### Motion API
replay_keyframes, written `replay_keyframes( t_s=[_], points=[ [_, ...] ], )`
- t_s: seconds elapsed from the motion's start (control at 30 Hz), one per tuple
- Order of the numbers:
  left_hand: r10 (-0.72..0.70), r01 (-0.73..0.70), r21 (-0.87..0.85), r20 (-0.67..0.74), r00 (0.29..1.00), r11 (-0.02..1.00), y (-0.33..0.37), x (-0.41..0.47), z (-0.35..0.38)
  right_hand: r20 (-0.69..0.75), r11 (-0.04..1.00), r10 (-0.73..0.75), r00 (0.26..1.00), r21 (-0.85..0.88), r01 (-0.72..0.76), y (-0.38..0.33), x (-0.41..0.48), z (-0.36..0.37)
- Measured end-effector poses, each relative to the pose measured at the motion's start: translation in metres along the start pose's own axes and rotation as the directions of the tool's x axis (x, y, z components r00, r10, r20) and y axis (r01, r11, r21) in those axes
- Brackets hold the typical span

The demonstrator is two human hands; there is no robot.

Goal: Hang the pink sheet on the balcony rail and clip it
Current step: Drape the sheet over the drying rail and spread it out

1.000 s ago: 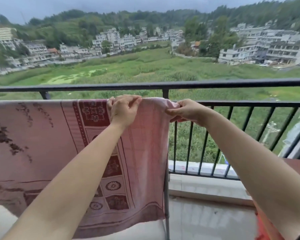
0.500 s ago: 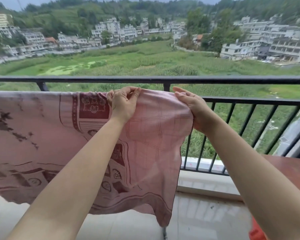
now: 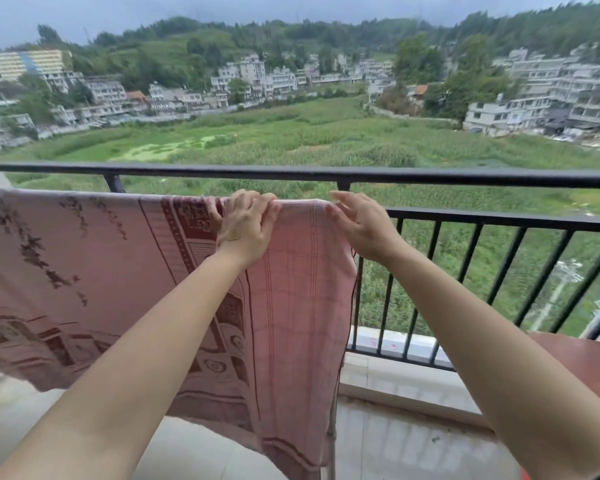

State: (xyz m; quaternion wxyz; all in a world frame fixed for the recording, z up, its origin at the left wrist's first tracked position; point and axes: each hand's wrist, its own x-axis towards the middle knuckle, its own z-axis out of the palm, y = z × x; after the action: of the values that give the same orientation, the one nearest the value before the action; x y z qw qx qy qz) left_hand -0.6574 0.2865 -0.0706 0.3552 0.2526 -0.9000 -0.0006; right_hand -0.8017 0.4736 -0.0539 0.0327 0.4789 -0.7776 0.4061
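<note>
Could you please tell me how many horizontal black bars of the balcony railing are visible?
3. The top handrail spans the frame; the lower rail carries the pink sheet; the bottom bar runs under the uprights. Parts behind the sheet are hidden.

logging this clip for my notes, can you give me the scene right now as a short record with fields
setting: balcony with a black metal railing, green field and buildings beyond
sheet: pink patterned cloth sheet draped over the lower black rail, hanging down on the balcony side
left hand: fingers curled over the sheet's top fold
right hand: open, at the sheet's right edge, contact unclear
clips: none visible
other: reddish-brown table corner at right
</note>
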Motion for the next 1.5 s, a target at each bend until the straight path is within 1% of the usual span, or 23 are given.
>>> replay_keyframes(
  t_s=[0.07,0.13,0.2,0.27,0.33,0.37,0.43,0.47,0.5,0.57,0.63,0.67,0.73,0.83,0.97,1.07,1.17,1.23,1.3,1.37,1.5],
  points=[
    [-0.034,0.031,0.057,0.047,0.998,0.998,-0.002,0.000,-0.003,-0.052,0.996,-0.070,0.996,-0.065,0.067,0.001,0.002,0.006],
    [-0.049,0.036,0.123,0.101,0.994,0.992,-0.009,0.003,-0.006,-0.109,0.997,-0.053,0.993,-0.053,0.048,0.004,0.004,0.010],
    [-0.047,0.023,0.180,0.131,0.990,0.983,-0.017,0.003,-0.007,-0.114,0.997,-0.026,0.993,-0.070,0.018,0.003,0.008,0.012],
    [-0.031,0.003,0.201,0.135,0.990,0.980,-0.023,0.002,-0.008,-0.112,0.991,0.011,0.994,-0.128,-0.026,-0.004,0.014,0.013],
    [0.005,-0.026,0.170,0.121,0.993,0.985,-0.029,0.002,-0.010,-0.128,0.972,0.029,0.991,-0.227,-0.057,-0.014,0.019,0.013],
    [0.042,-0.055,0.141,0.096,0.994,0.988,-0.034,0.002,-0.012,-0.140,0.955,0.015,0.990,-0.293,-0.056,-0.021,0.020,0.015],
    [0.121,-0.123,0.096,0.024,0.992,0.988,-0.052,0.003,-0.019,-0.159,0.898,-0.045,0.986,-0.438,-0.030,-0.039,0.023,0.023],
    [0.139,-0.137,0.086,-0.013,0.990,0.987,-0.066,0.004,-0.023,-0.159,0.861,-0.080,0.984,-0.508,-0.012,-0.051,0.026,0.031],
    [0.131,-0.127,0.083,-0.039,0.991,0.988,-0.084,0.004,-0.027,-0.147,0.828,-0.104,0.984,-0.560,0.004,-0.064,0.029,0.041],
    [0.044,-0.041,0.090,-0.038,0.998,0.995,-0.129,0.003,-0.037,-0.110,0.784,-0.135,0.985,-0.619,0.038,-0.090,0.038,0.071],
    [-0.057,0.050,0.129,0.049,0.997,0.990,-0.184,-0.001,-0.051,-0.081,0.759,-0.155,0.985,-0.648,0.066,-0.118,0.048,0.108],
    [-0.081,0.064,0.170,0.098,0.992,0.983,-0.213,-0.005,-0.059,-0.069,0.755,-0.159,0.985,-0.651,0.076,-0.134,0.054,0.128],
    [-0.086,0.040,0.246,0.182,0.980,0.968,-0.267,-0.009,-0.077,-0.050,0.758,-0.160,0.986,-0.646,0.091,-0.166,0.070,0.168],
    [-0.116,0.025,0.301,0.289,0.950,0.953,-0.340,-0.011,-0.107,-0.011,0.757,-0.175,0.985,-0.641,0.128,-0.215,0.095,0.233],
    [-0.303,0.163,0.368,0.364,0.881,0.915,-0.441,-0.031,-0.143,0.018,0.748,-0.174,0.985,-0.648,0.144,-0.274,0.127,0.318],
    [-0.424,0.283,0.400,0.325,0.846,0.872,-0.516,-0.052,-0.170,0.041,0.747,-0.214,0.976,-0.637,0.190,-0.309,0.155,0.381],
    [-0.507,0.390,0.414,0.223,0.832,0.822,-0.585,-0.073,-0.193,0.081,0.738,-0.300,0.950,-0.611,0.285,-0.350,0.180,0.447],
    [-0.544,0.444,0.423,0.150,0.826,0.790,-0.628,-0.091,-0.205,0.090,0.739,-0.386,0.918,-0.565,0.366,-0.381,0.194,0.494],
    [-0.583,0.487,0.439,0.109,0.805,0.755,-0.672,-0.110,-0.216,0.107,0.729,-0.457,0.883,-0.524,0.440,-0.414,0.206,0.544],
    [-0.621,0.517,0.476,0.081,0.780,0.711,-0.718,-0.127,-0.229,0.128,0.719,-0.501,0.856,-0.490,0.493,-0.449,0.219,0.595],
    [-0.684,0.583,0.540,-0.017,0.729,0.607,-0.816,-0.134,-0.259,0.119,0.688,-0.599,0.792,-0.428,0.585,-0.516,0.258,0.694]
  ],
)
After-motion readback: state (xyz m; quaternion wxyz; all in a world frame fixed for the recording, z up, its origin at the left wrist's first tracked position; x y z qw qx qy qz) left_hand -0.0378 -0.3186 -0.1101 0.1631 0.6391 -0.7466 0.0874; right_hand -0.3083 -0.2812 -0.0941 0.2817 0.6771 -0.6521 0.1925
